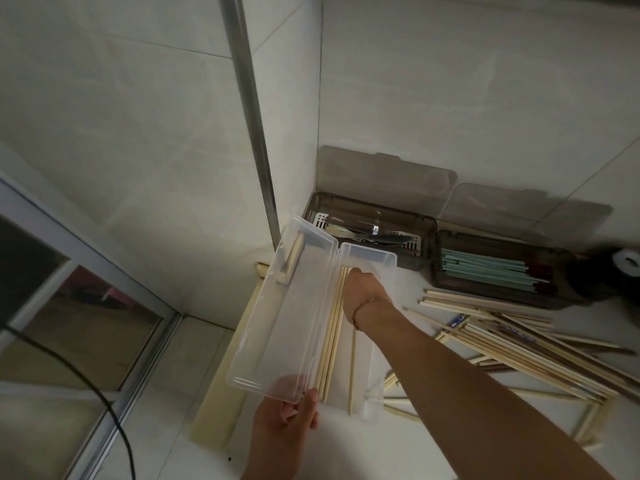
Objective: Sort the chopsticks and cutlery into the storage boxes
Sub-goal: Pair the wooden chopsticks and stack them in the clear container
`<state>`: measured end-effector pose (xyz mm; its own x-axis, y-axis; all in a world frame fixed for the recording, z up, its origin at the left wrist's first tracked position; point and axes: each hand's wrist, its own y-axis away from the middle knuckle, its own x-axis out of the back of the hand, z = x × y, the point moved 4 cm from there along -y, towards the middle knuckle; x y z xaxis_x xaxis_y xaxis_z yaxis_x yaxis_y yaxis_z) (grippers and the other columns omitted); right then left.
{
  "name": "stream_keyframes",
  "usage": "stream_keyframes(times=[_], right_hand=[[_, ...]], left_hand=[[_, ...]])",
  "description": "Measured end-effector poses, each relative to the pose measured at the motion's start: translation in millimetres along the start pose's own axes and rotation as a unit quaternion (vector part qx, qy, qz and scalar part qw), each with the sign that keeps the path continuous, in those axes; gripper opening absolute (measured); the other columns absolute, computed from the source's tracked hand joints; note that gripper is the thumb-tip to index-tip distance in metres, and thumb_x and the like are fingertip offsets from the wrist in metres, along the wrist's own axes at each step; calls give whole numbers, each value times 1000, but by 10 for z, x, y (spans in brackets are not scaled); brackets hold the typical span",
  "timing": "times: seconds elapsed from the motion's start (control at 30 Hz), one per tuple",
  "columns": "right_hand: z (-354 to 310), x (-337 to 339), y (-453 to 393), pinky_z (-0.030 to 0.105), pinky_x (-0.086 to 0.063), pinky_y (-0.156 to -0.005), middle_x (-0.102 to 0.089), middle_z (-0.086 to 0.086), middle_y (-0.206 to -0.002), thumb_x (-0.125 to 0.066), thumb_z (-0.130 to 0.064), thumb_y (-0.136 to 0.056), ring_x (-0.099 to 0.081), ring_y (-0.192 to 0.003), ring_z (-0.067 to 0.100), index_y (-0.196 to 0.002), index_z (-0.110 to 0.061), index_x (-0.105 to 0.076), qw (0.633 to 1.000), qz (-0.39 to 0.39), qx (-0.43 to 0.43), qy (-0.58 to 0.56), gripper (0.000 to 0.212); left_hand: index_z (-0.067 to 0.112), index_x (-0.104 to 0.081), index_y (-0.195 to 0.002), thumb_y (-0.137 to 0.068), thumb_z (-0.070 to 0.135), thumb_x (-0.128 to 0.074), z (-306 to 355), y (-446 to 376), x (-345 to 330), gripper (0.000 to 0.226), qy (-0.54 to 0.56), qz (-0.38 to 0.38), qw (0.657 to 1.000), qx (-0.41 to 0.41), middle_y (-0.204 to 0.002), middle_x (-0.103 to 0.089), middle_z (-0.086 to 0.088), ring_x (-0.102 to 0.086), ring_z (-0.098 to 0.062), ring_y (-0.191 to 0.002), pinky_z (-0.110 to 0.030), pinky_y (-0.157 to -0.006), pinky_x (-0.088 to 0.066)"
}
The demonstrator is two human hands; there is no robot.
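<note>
My left hand [285, 415] pinches the near corner of the clear lid [277, 306], thumb on top, fingers curled beneath; lid stands swung up and open to the left of its clear storage box [372, 344]. My right hand [363, 296] is down inside that box at its far end, knuckles toward me, fingers curled under and hidden; it sits over the far ends of the pale wooden chopsticks in the box [330, 341], but whether it grips them I cannot tell. A thin bracelet [369, 306] on that wrist. Chopsticks in the box lie lengthwise along the left wall, one single stick apart toward the middle. Loose heap of wooden chopsticks [512, 341] on the white counter [408, 455] to the right of the box, crossing at all angles. Against the tiled wall, two smoky brown boxes with lids raised: left one [370, 209] holds dark cutlery on a white slotted tray, right one [450, 275] holds pale green and dark red chopsticks laid in a row. Black cable [104, 403] at lower left.
</note>
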<state>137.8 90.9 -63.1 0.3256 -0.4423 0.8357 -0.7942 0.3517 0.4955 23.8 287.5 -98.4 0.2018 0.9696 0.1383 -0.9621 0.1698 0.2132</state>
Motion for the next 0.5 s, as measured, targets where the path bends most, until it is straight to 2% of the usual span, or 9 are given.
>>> stream_keyframes(times=[0.07,0.17,0.3,0.43,0.47,0.5], right_hand=[[-23,-6,-41,39,-50,-93,-56,16,-122,-55,-5,-90,-58,-111,30,-129,-2,-43,999,25,-16,-37,40],[7,-54,-79,37,-50,-89,-57,13,-117,-55,-6,-91,-60,-106,28,-128,-5,-44,997,47,-23,-54,39],[36,-121,-87,36,-52,-90,-56,13,-117,-59,-3,-87,-60,-106,27,-127,-5,-47,999,17,-20,-36,42],[-2,-151,93,34,-49,-90,-55,15,-124,-58,0,-86,-57,-113,27,-124,-2,-50,997,-39,59,36,38],[23,-160,184,33,-48,-91,-54,13,-123,-54,0,-88,-57,-112,26,-124,-4,-51,994,-30,94,37,36],[79,-142,301,32,-49,-90,-55,10,-120,-51,0,-89,-58,-108,24,-122,-8,-53,991,10,137,10,34]], left_hand=[[7,-65,-92,-84,28,-69,-14,-4,-9,23,15,7,1000,8,-55,-61,-10,-61,-22,-48,-28,-50,-52],[2,-64,-92,-74,24,-66,-19,-15,-9,29,30,14,999,22,-56,-59,-8,-59,-22,-46,-27,-48,-50],[2,-65,-93,-72,24,-66,-38,-10,-4,29,31,11,999,23,-55,-60,-9,-58,-20,-45,-26,-48,-50],[6,-65,-93,-84,18,-68,-32,-11,3,15,14,-1,1000,25,-53,-62,-11,-60,-21,-46,-26,-50,-51],[9,-66,-93,-82,24,-68,-32,-12,7,18,6,-2,1000,20,-53,-62,-12,-61,-21,-46,-27,-51,-52],[12,-66,-92,-79,30,-67,-23,-12,2,23,-5,-7,1000,12,-54,-62,-13,-62,-22,-47,-28,-52,-53]])
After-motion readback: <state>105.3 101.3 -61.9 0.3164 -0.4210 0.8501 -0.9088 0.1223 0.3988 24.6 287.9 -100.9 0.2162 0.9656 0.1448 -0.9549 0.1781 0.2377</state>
